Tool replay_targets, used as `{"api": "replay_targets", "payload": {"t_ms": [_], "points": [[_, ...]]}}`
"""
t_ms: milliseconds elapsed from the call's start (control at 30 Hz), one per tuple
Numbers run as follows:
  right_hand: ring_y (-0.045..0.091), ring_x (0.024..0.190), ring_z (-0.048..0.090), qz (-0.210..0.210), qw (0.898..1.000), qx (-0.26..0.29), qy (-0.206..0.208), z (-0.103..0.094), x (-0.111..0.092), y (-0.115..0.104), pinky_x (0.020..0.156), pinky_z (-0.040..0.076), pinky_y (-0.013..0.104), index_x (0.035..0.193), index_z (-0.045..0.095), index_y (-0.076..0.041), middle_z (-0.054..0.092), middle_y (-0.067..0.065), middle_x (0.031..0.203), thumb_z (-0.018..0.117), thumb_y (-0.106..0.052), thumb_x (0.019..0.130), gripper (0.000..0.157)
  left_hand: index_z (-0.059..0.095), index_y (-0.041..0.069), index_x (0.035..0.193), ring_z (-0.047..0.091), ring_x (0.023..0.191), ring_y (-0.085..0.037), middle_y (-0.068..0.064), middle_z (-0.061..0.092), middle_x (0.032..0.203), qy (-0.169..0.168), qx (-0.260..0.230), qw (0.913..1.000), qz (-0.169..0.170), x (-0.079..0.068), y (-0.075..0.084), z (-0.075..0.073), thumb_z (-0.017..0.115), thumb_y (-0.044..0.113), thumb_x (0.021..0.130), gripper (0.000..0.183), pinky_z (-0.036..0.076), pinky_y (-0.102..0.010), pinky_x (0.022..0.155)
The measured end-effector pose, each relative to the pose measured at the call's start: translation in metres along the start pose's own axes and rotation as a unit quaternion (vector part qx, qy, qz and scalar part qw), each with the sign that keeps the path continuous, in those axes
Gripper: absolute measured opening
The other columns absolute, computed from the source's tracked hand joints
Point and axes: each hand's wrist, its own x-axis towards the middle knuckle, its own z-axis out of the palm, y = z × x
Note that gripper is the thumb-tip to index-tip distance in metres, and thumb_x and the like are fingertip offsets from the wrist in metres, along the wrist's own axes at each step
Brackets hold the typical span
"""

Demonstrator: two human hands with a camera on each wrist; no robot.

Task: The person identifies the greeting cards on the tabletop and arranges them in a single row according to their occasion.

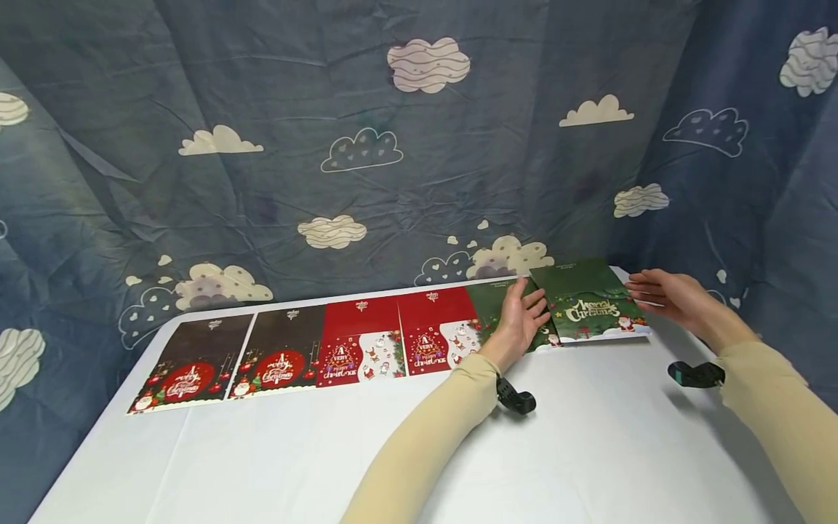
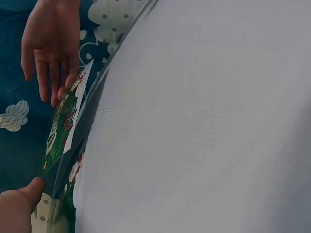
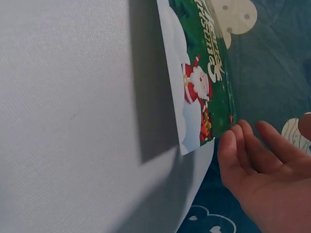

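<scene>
My left hand (image 1: 521, 320) is at the left side of a green Merry Christmas card (image 1: 592, 287), palm turned inward and fingers spread. At the card's right edge is my right hand (image 1: 681, 302), its fingers extended. The right wrist view shows the right fingertips (image 3: 238, 127) close against that edge; whether they press on it I cannot tell. The card's front edge stands raised off the table and casts a shadow. A second green card (image 1: 487, 295) lies to its left, partly hidden behind my left hand.
Two red cards (image 1: 363, 313) and two dark brown cards (image 1: 203, 338) continue the row leftward along the back edge of the white-covered table (image 1: 294, 466). A blue cloud-patterned curtain (image 1: 294, 80) hangs behind it. Both wrists wear black cameras (image 1: 517, 399).
</scene>
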Motion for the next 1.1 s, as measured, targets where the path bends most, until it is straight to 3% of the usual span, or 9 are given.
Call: {"api": "replay_targets", "payload": {"t_ms": [167, 233, 367, 467, 567, 700, 867, 1000, 1100], "points": [[0.005, 0.091, 0.066, -0.008, 0.999, -0.045, 0.015, -0.003, 0.006, 0.002, 0.083, 0.054, 0.026, 0.118, 0.057, -0.015, 0.069, -0.014, 0.094, 0.033, -0.032, 0.108, 0.031, 0.023, 0.005, 0.153, 0.023, 0.142, -0.046, -0.031, 0.034, 0.149, -0.029, 0.013, 0.9995, -0.007, 0.003, -0.003, 0.001, 0.040, 0.040, 0.106, 0.061, 0.022, -0.058, 0.113], [0.004, 0.092, 0.065, -0.007, 0.999, -0.045, 0.016, -0.005, 0.007, 0.004, 0.084, 0.054, 0.026, 0.123, 0.050, -0.012, 0.068, -0.014, 0.094, 0.032, -0.032, 0.108, 0.031, 0.020, 0.006, 0.155, 0.019, 0.143, -0.045, -0.029, 0.031, 0.151, -0.047, 0.017, 0.9987, -0.013, 0.003, -0.004, 0.001, 0.039, 0.044, 0.105, 0.065, 0.020, -0.058, 0.114], [0.005, 0.092, 0.065, 0.000, 1.000, -0.030, 0.002, -0.010, 0.008, 0.011, 0.083, 0.053, 0.026, 0.105, 0.064, -0.025, 0.069, -0.014, 0.095, 0.033, -0.033, 0.108, 0.032, 0.017, 0.008, 0.156, 0.011, 0.145, -0.045, -0.026, 0.025, 0.156, -0.078, 0.024, 0.9963, -0.027, 0.005, -0.008, 0.001, 0.036, 0.048, 0.105, 0.067, 0.017, -0.059, 0.114], [0.006, 0.094, 0.066, -0.003, 1.000, -0.004, -0.026, -0.014, 0.009, 0.016, 0.084, 0.053, 0.027, 0.094, 0.067, -0.034, 0.069, -0.013, 0.098, 0.034, -0.034, 0.108, 0.035, 0.016, 0.009, 0.157, 0.008, 0.145, -0.045, -0.025, 0.022, 0.157, -0.082, 0.017, 0.9959, -0.033, 0.007, -0.009, -0.001, 0.036, 0.050, 0.105, 0.069, 0.015, -0.060, 0.114], [0.008, 0.098, 0.065, -0.010, 0.998, 0.025, -0.051, -0.018, 0.010, 0.020, 0.086, 0.053, 0.028, 0.101, 0.064, -0.030, 0.069, -0.012, 0.101, 0.035, -0.036, 0.108, 0.031, 0.014, 0.010, 0.157, 0.006, 0.145, -0.046, -0.025, 0.019, 0.158, -0.081, 0.001, 0.9961, -0.037, 0.008, -0.008, 0.000, 0.038, 0.053, 0.103, 0.073, 0.013, -0.061, 0.114], [0.009, 0.098, 0.066, -0.008, 0.998, 0.041, -0.052, -0.025, 0.009, 0.026, 0.086, 0.053, 0.028, 0.114, 0.054, -0.022, 0.069, -0.011, 0.102, 0.036, -0.039, 0.107, 0.026, 0.009, 0.014, 0.158, 0.004, 0.145, -0.046, -0.023, 0.017, 0.160, -0.083, -0.022, 0.9947, -0.057, 0.009, -0.009, 0.002, 0.039, 0.056, 0.101, 0.077, 0.013, -0.063, 0.114], [0.010, 0.098, 0.066, -0.006, 0.998, 0.039, -0.050, -0.030, 0.008, 0.031, 0.088, 0.053, 0.029, 0.134, 0.040, -0.014, 0.068, -0.011, 0.104, 0.037, -0.042, 0.106, 0.040, 0.006, 0.019, 0.159, 0.004, 0.145, -0.047, -0.019, 0.018, 0.161, -0.073, -0.047, 0.9936, -0.072, 0.010, -0.009, 0.002, 0.042, 0.058, 0.100, 0.080, 0.014, -0.065, 0.112], [0.012, 0.099, 0.067, -0.003, 0.997, 0.055, -0.057, -0.031, 0.010, 0.031, 0.091, 0.052, 0.032, 0.154, 0.013, -0.003, 0.068, -0.010, 0.105, 0.036, -0.042, 0.106, 0.066, 0.003, 0.019, 0.159, 0.004, 0.145, -0.048, -0.021, 0.016, 0.160, -0.063, -0.064, 0.9928, -0.079, 0.011, -0.009, -0.001, 0.044, 0.059, 0.099, 0.083, 0.013, -0.065, 0.112], [0.012, 0.100, 0.067, -0.003, 0.996, 0.065, -0.067, -0.032, 0.011, 0.031, 0.093, 0.052, 0.033, 0.155, -0.007, 0.001, 0.068, -0.009, 0.106, 0.035, -0.043, 0.106, 0.078, 0.002, 0.019, 0.159, 0.004, 0.145, -0.048, -0.022, 0.015, 0.160, -0.063, -0.070, 0.9918, -0.086, 0.011, -0.011, -0.004, 0.045, 0.061, 0.098, 0.086, 0.014, -0.065, 0.112]]}}
